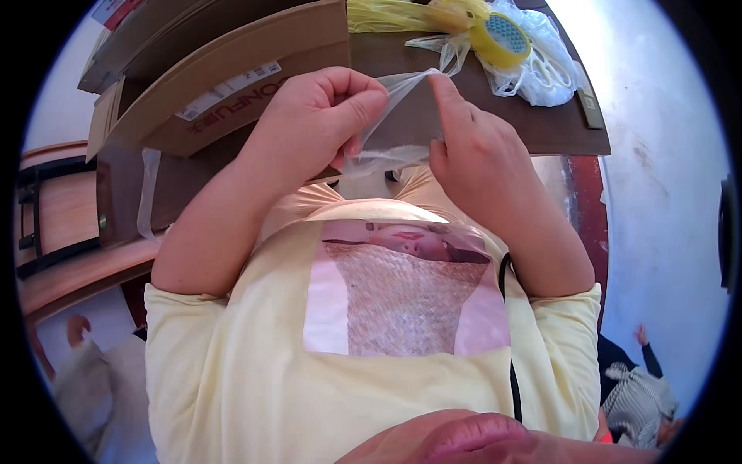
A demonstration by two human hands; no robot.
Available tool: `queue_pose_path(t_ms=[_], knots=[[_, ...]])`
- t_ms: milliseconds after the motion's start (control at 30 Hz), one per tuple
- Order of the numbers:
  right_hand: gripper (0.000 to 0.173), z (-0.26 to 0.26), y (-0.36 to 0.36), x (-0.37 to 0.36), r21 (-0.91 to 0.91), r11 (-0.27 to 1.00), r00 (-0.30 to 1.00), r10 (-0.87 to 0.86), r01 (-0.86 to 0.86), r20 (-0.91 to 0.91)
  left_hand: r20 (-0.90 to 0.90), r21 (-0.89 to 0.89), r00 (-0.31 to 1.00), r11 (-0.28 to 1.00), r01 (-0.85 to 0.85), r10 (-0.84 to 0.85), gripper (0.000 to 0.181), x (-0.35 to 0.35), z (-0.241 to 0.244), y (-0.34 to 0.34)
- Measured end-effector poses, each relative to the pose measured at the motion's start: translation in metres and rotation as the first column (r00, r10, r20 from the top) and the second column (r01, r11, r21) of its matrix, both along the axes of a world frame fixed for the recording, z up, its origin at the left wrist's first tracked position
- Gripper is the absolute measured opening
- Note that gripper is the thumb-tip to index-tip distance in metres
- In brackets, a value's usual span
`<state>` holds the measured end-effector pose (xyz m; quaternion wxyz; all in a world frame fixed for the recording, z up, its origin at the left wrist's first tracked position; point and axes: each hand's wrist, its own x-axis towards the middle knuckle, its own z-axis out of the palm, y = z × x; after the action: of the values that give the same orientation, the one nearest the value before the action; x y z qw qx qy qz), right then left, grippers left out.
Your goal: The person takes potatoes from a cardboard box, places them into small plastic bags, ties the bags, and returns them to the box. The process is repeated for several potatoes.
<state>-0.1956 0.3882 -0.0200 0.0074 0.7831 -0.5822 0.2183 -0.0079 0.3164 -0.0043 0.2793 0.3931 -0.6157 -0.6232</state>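
Note:
My left hand (324,119) pinches a thin clear plastic bag or film (400,116) between thumb and bent fingers. The film stretches across to my right hand (475,139), whose extended index finger touches its upper corner. Whether the right thumb also holds the film cannot be seen. The lower edge of the film hangs between both hands, near the front edge of the dark table (556,136). Beyond the right hand lies a yellow tape roll (500,40) on white plastic bags (556,49), beside white scissor handles (545,72).
An open cardboard box (307,46) with printing and a label stands at the left of the table. A yellow plastic bag (394,16) lies at the back. A translucent strip (149,191) hangs at the left. Other people (637,400) are at the lower right and lower left.

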Motion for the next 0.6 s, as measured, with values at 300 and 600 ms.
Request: queue_pose_path(t_ms=[300, 600], knots=[[0.06, -0.012, -0.01, -0.005, -0.01, 0.999, 0.999, -0.031, 0.031, -0.039, 0.068, 0.232, 0.987, 0.965, 0.124, -0.143, 0.011, 0.005, -0.031, -0.015], [0.058, -0.008, 0.0, 0.003, -0.05, 0.998, 0.998, -0.048, 0.045, -0.051, -0.323, 0.238, 0.945, 0.971, 0.021, 0.058, 0.011, 0.006, -0.019, -0.008]])
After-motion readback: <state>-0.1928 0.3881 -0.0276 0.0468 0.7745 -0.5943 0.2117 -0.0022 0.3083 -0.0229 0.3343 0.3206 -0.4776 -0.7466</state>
